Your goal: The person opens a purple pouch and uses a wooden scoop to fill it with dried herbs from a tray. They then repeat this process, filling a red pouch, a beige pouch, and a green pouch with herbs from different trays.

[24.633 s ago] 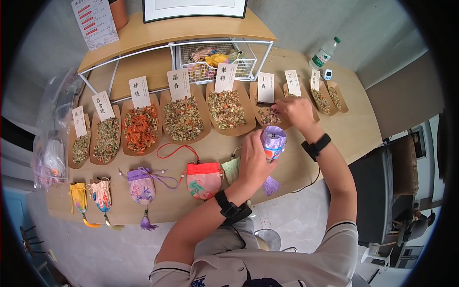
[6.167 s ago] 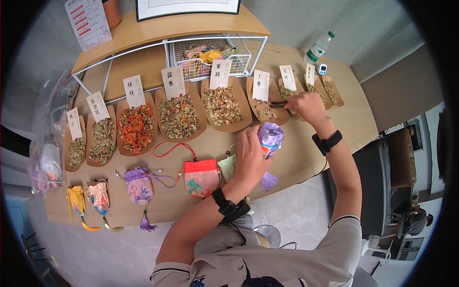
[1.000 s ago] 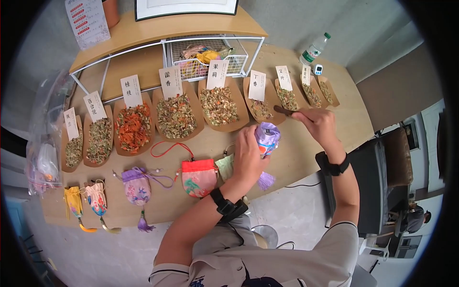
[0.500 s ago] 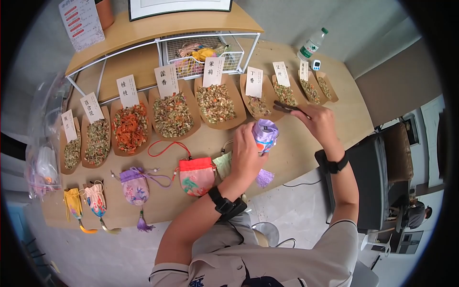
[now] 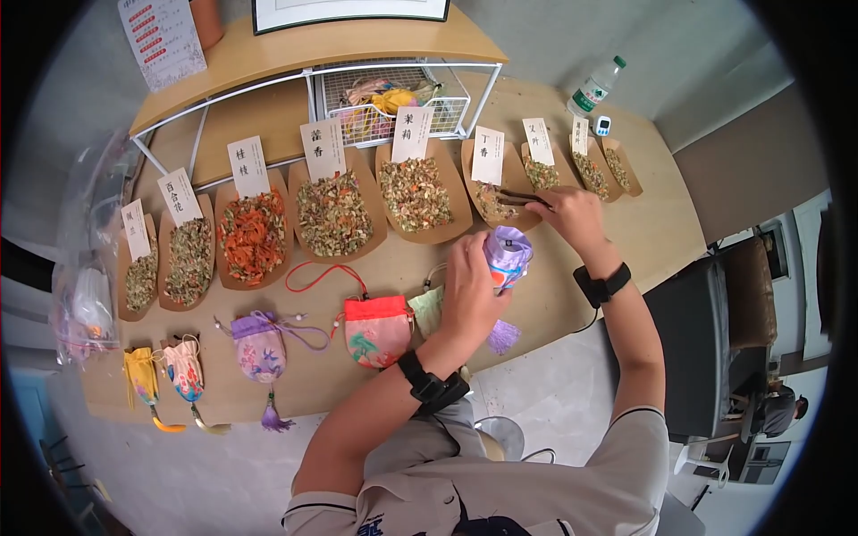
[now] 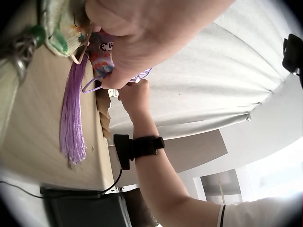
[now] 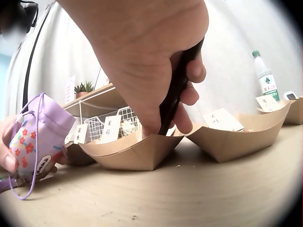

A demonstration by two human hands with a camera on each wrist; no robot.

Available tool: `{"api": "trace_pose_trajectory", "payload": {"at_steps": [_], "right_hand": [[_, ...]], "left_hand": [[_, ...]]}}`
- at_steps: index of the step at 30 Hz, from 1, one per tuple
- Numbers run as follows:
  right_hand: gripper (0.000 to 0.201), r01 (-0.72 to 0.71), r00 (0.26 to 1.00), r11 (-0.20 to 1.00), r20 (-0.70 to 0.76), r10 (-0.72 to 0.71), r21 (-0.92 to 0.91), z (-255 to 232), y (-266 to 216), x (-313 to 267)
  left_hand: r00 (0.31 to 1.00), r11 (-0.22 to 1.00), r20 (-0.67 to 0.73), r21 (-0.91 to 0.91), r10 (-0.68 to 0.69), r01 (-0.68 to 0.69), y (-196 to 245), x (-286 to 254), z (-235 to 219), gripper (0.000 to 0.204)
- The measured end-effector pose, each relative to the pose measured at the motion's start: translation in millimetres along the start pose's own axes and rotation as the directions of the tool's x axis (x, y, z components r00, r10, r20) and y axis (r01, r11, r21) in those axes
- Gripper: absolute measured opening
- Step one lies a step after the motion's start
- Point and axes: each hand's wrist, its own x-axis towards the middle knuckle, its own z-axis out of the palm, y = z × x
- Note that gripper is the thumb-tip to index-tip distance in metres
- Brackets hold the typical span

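In the head view my left hand [image 5: 472, 288] grips a purple floral drawstring pouch [image 5: 508, 255], its mouth spread upward. A purple tassel [image 6: 73, 116] hangs from the pouch, clearly seen in the left wrist view. My right hand [image 5: 572, 217] holds slim dark tongs [image 5: 520, 198], whose tips are over the sparse dried herbs in a brown paper tray [image 5: 512, 171]. The right wrist view shows the fingers wrapped around the dark handle [image 7: 175, 90]; the tips are hidden there behind the tray wall.
Several paper trays of dried herbs with name cards line the table, including one with orange pieces [image 5: 253, 239]. In front lie a red-topped pouch [image 5: 375, 332], a lilac pouch [image 5: 259, 348] and others. Behind stand a shelf [image 5: 313, 54], wire basket [image 5: 402, 107] and water bottle [image 5: 594, 87].
The right hand with the tongs has moved from right of the tray, in the air, down and left to the herbs in it. The left hand still holds the pouch in nearly the same place.
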Motion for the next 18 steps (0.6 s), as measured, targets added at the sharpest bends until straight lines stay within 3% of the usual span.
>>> {"api": "trace_pose_trajectory", "payload": {"at_steps": [5,13,16,18], "right_hand": [[0.028,-0.054,0.998,0.998,-0.029,0.056,0.039,6,4,0],[0.031,-0.195,0.979,0.978,0.083,0.189,0.077,3,5,3],[0.030,-0.227,0.966,0.967,0.154,0.208,0.115,-4,2,6],[0.031,-0.186,0.979,0.973,0.116,0.170,0.139,1,5,5]], "left_hand": [[1.000,1.000,-0.004,-0.004,0.006,-0.006,0,1,0,0.085],[1.000,1.000,0.000,0.005,0.000,0.000,0,0,0,0.084],[1.000,1.000,-0.003,0.006,0.003,-0.003,0,1,0,0.083],[1.000,1.000,-0.001,0.004,-0.001,0.001,0,0,1,0.083]]}}
